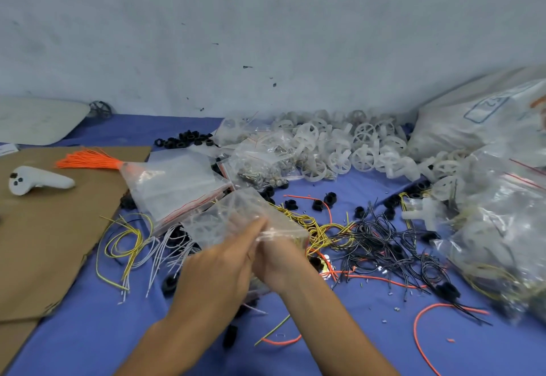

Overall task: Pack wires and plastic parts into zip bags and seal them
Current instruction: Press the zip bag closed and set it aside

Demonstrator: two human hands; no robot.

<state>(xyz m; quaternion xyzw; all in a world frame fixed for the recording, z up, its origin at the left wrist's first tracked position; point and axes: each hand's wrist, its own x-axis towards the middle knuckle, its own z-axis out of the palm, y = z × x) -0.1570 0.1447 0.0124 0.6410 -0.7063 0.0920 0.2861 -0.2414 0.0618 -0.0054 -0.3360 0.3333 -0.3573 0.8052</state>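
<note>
- Here, low at centre, left hand (218, 266) and right hand (276, 257) both pinch a clear bag (236, 219) — blurred.
- Likely best: spread its mouth, hold steady.
- Beyond lie loose wires (384, 242), then white wheels (339, 153) — ready to load.

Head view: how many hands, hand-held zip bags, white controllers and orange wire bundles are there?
Hands: 2, left hand and right hand
zip bag, held by both: 1
white controller: 1
orange wire bundle: 1
Total: 5
</note>
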